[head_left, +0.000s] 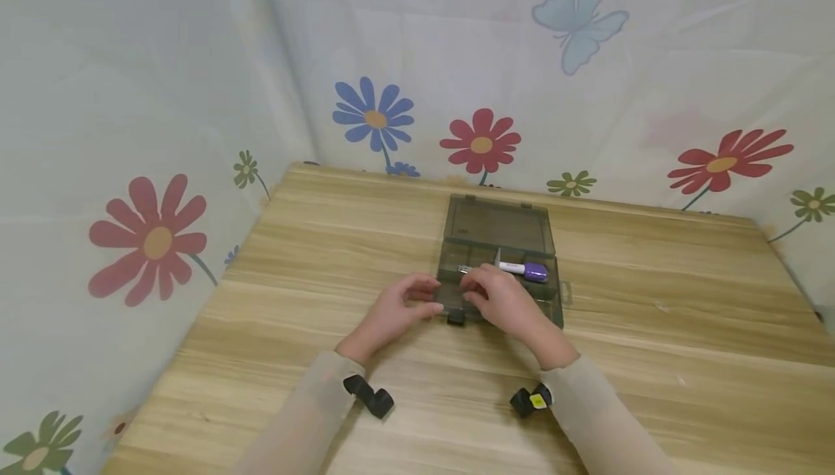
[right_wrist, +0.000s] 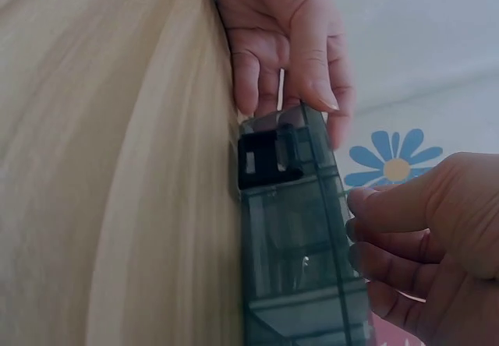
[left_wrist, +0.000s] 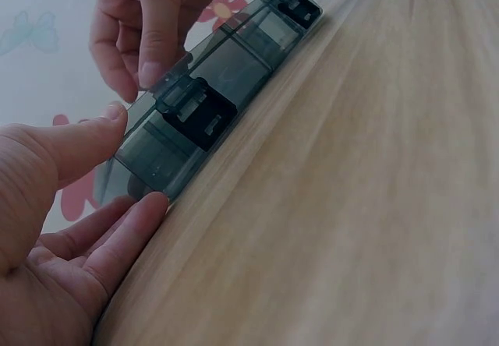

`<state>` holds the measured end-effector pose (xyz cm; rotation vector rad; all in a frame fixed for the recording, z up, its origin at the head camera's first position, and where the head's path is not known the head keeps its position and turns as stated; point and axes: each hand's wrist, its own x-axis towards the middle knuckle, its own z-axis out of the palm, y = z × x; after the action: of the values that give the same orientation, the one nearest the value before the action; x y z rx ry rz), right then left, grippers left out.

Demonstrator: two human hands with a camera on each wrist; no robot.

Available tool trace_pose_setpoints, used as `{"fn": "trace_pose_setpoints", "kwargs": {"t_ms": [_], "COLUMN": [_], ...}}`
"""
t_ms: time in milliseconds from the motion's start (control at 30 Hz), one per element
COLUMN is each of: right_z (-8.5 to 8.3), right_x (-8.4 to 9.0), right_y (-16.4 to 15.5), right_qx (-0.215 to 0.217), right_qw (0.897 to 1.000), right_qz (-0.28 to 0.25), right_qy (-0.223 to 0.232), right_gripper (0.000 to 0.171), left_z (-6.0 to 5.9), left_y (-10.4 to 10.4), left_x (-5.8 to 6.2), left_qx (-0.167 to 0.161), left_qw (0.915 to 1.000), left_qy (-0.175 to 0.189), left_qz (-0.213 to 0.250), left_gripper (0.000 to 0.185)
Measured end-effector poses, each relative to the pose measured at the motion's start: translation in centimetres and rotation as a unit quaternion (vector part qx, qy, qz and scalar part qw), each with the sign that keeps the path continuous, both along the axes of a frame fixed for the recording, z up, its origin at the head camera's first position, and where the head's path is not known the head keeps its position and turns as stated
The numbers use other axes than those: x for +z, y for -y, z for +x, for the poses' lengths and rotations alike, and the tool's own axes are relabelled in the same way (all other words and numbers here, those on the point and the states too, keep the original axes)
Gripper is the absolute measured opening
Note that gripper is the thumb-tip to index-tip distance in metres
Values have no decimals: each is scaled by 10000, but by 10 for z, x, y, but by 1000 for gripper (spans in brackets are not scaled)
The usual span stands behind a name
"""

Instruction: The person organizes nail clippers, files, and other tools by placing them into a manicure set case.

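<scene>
A dark, see-through plastic storage box (head_left: 449, 294) with compartments lies on the wooden table, its lid (head_left: 499, 225) tipped back. My left hand (head_left: 398, 308) holds the box's left front corner, thumb by the upper edge and fingertips low against the end in the left wrist view. Over the front compartments, my right hand (head_left: 505, 299) has bent fingers pointing down at the rim; whether they pinch anything is hidden. A white tube with a purple cap (head_left: 535, 272) lies across the back compartments. Beside the right fingertips shows a small shiny metal piece (head_left: 464, 269), its kind unclear.
Two black latches (left_wrist: 199, 116) stand out from the box's front wall. The light wooden table (head_left: 313, 243) extends on both sides of the box. A white curtain printed with flowers (head_left: 480, 144) hangs behind and to the left.
</scene>
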<state>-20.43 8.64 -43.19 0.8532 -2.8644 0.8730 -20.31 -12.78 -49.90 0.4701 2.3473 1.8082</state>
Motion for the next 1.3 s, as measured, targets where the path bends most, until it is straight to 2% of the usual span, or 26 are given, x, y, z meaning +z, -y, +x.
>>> {"fn": "trace_pose_setpoints", "kwargs": {"t_ms": [267, 600, 1033, 1300], "right_z": [1, 7, 12, 16], "right_x": [2, 6, 2, 1], "right_y": [-14, -28, -50, -68], "right_qx": [-142, -389, -489, -679], "right_qw": [9993, 9984, 9950, 9945], "right_qz": [-47, -155, -365, -509], "right_qy": [-330, -385, -789, -607], "right_gripper": [13, 12, 11, 12], "left_z": [-2, -3, -2, -3], "left_y": [-1, -1, -1, -2], "left_x": [-2, -3, -3, -3], "left_qx": [3, 83, 75, 85], "left_qw": [9999, 9999, 10000, 10000], "left_qy": [-61, 55, -4, 2], "left_qz": [80, 26, -40, -11], "left_gripper": [42, 41, 42, 42]}}
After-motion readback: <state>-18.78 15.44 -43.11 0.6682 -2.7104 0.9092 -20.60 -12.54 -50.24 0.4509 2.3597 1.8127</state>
